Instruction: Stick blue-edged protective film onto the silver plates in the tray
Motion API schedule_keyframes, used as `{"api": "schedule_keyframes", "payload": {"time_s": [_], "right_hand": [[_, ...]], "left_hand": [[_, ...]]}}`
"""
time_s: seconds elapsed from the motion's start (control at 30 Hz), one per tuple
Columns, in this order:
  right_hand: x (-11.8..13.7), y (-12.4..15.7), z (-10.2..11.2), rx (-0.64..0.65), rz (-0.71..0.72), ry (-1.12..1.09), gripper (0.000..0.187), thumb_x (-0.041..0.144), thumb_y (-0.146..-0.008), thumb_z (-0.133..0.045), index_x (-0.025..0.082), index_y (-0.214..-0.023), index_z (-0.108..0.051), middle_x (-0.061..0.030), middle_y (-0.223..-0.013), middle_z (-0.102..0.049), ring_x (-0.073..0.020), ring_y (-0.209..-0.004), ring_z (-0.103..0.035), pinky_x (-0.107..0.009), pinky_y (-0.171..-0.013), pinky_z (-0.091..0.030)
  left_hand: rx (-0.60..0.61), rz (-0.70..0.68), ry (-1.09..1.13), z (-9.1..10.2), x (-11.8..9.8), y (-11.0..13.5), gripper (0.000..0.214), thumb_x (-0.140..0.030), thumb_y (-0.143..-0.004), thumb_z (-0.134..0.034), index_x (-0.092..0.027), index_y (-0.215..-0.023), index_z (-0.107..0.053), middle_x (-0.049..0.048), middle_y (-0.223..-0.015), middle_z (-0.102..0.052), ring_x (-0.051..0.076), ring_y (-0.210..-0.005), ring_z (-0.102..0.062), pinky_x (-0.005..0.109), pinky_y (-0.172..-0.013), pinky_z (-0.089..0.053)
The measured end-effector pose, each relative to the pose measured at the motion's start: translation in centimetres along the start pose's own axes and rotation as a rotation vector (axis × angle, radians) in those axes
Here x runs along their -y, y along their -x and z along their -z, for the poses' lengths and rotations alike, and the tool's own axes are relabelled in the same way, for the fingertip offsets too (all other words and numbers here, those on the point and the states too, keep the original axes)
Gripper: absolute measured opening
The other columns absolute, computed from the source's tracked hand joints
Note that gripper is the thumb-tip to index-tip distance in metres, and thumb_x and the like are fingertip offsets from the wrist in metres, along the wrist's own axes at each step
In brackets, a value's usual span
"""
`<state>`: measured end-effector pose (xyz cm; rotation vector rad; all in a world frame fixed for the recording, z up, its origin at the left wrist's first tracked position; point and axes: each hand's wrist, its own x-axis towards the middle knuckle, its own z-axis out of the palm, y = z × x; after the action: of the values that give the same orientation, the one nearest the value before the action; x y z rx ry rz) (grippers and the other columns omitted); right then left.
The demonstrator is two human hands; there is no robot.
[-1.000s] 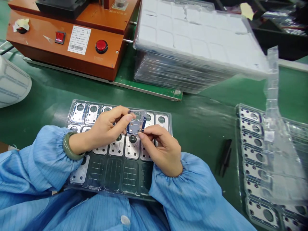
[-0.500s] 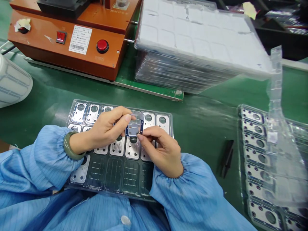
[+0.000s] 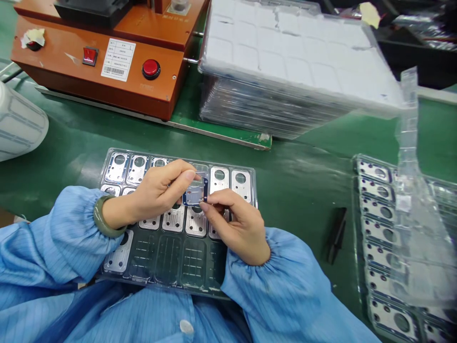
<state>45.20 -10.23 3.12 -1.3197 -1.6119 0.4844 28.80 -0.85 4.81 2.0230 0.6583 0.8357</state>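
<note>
My left hand pinches a small metal plate with blue edges between thumb and fingers. At the plate's lower right corner, my right hand closes thumb and forefinger on its edge. The plate is partly hidden by my fingers, and part of its face looks clear and glossy. Both hands hover over a clear plastic tray. Silver plates with a round hole, such as one plate, sit in several of its pockets, while some front pockets hold none.
A stack of clear trays stands behind. An orange machine with red buttons is at back left, a white container at the left edge. Black tweezers lie right of the tray. Another filled tray lies far right under loose clear plastic.
The plate has shifted slightly left and down and turned a little between my fingers. My right hand has moved slightly left with it; my left hand has hardly moved.
</note>
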Motion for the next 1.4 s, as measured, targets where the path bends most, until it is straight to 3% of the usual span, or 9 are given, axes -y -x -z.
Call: {"api": "schedule_keyframes", "payload": {"time_s": [0.23,0.4,0.6,0.7,0.77,0.87,1.0,1.1,1.4], "right_hand": [[0.2,0.0,0.31,0.016,0.125,0.073,0.01,0.015,-0.084,-0.056,0.018,-0.094,-0.056,0.0006,-0.074,-0.06,-0.0059,-0.059,-0.056,-0.018,-0.051,-0.045],[-0.05,0.1,0.5,-0.009,0.261,0.199,0.015,0.015,-0.088,-0.048,0.017,-0.101,-0.055,-0.0029,-0.081,-0.065,-0.0097,-0.073,-0.061,-0.021,-0.062,-0.049],[-0.4,0.5,0.62,-0.103,0.371,0.398,0.022,0.017,-0.085,-0.052,0.018,-0.107,-0.057,-0.0052,-0.082,-0.067,-0.0135,-0.069,-0.061,-0.025,-0.06,-0.048],[-0.32,0.62,0.59,-0.185,0.29,0.396,0.03,0.018,-0.087,-0.05,0.018,-0.117,-0.053,-0.0045,-0.081,-0.066,-0.0123,-0.067,-0.06,-0.025,-0.06,-0.047],[-0.14,0.54,0.54,-0.184,0.19,0.334,0.026,0.02,-0.089,-0.049,0.018,-0.114,-0.055,-0.0027,-0.079,-0.065,-0.0099,-0.064,-0.06,-0.023,-0.06,-0.046],[0.21,0.2,0.47,-0.074,0.041,0.198,0.016,0.024,-0.091,-0.048,0.015,-0.098,-0.06,-0.001,-0.075,-0.064,-0.0063,-0.06,-0.057,-0.019,-0.057,-0.044],[0.41,-0.21,0.41,0.074,-0.1,0.035,0.016,0.027,-0.088,-0.053,0.014,-0.082,-0.06,0.0006,-0.066,-0.06,-0.004,-0.051,-0.05,-0.016,-0.049,-0.039],[0.28,-0.23,0.4,0.159,-0.188,-0.059,0.02,0.026,-0.088,-0.053,0.014,-0.073,-0.058,0.0013,-0.061,-0.059,-0.0041,-0.053,-0.05,-0.016,-0.051,-0.039],[0.22,-0.1,0.55,0.172,-0.296,-0.255,0.022,0.03,-0.089,-0.052,0.015,-0.074,-0.055,0.0033,-0.059,-0.051,-0.0025,-0.05,-0.043,-0.016,-0.048,-0.036]], "left_hand": [[0.018,0.009,-0.031,0.08,0.0,-0.01,0.018,-0.023,-0.095,-0.04,-0.015,-0.093,-0.056,-0.0051,-0.06,-0.054,0.001,-0.044,-0.053,0.013,-0.047,-0.041],[0.007,0.024,-0.053,0.13,-0.17,-0.17,0.017,-0.023,-0.094,-0.04,-0.015,-0.094,-0.055,-0.0069,-0.055,-0.052,0.001,-0.042,-0.053,0.012,-0.046,-0.041],[0.034,0.123,-0.024,0.04,-0.22,-0.17,0.02,-0.027,-0.095,-0.039,-0.016,-0.094,-0.056,-0.0072,-0.051,-0.052,0.002,-0.04,-0.053,0.013,-0.045,-0.041],[0.043,0.129,0.015,-0.07,-0.13,-0.09,0.023,-0.029,-0.095,-0.04,-0.015,-0.092,-0.057,-0.0058,-0.058,-0.055,0.001,-0.04,-0.053,0.011,-0.043,-0.041],[0.044,0.141,0.053,-0.12,-0.07,-0.06,0.024,-0.031,-0.095,-0.04,-0.014,-0.093,-0.057,-0.0054,-0.059,-0.056,0.001,-0.04,-0.053,0.01,-0.041,-0.041],[0.034,0.184,0.094,-0.17,-0.01,-0.06,0.027,-0.035,-0.095,-0.039,-0.014,-0.096,-0.057,-0.0055,-0.054,-0.054,0.003,-0.04,-0.054,0.011,-0.04,-0.041],[0.045,0.225,0.111,-0.21,0.02,0.0,0.031,-0.039,-0.094,-0.039,-0.014,-0.096,-0.057,-0.0046,-0.053,-0.054,0.004,-0.04,-0.054,0.012,-0.039,-0.04],[0.059,0.217,0.094,-0.2,0.03,0.08,0.032,-0.039,-0.095,-0.038,-0.014,-0.098,-0.057,-0.004,-0.055,-0.056,0.004,-0.041,-0.055,0.011,-0.041,-0.041],[0.113,0.199,0.044,-0.04,-0.1,0.0,0.03,-0.038,-0.094,-0.041,-0.015,-0.099,-0.059,-0.004,-0.058,-0.058,0.003,-0.043,-0.055,0.012,-0.047,-0.042]]}}
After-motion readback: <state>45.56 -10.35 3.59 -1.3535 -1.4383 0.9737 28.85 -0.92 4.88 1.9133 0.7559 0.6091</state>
